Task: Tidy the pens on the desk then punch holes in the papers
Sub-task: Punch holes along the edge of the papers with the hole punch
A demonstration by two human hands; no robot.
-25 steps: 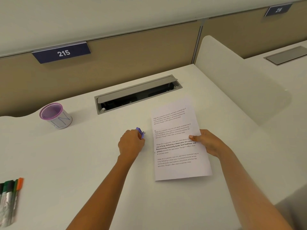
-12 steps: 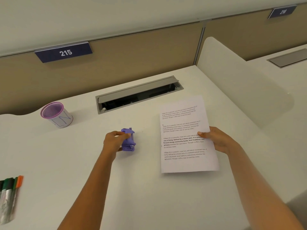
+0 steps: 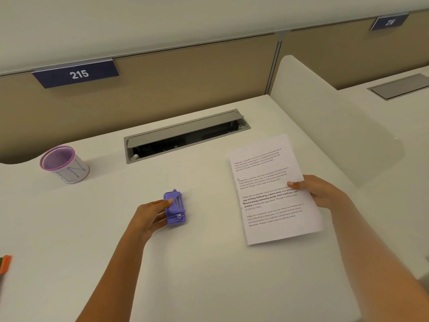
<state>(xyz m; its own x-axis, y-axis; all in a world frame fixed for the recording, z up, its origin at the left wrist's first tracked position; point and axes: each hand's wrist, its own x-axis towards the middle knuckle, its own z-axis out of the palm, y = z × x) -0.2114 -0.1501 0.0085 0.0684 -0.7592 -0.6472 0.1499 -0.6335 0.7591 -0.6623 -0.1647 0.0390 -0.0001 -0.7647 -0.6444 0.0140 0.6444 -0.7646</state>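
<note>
The printed paper [image 3: 275, 189] lies off to the right of the purple hole punch [image 3: 175, 209], the two well apart with bare tabletop [image 3: 209, 275] between them. The right hand [image 3: 318, 194] grasps the sheet at its right edge, thumb on top; the sheet's long axis runs away from the person and leans slightly left at the far end. Small dark dots show near its left margin, facing the punch. The left hand [image 3: 151, 214] grips the hole punch from its left side, thumb on the top; whether the punch rests on the tabletop or sits just above it is hard to tell. The punch's long axis runs roughly parallel to the sheet's left edge. For another punching, I judge the margin and the punch must be brought together sideways. A purple-rimmed cup [image 3: 62, 165] stands far left, and an orange marker [image 3: 5, 264] peeks in at the left border.
</note>
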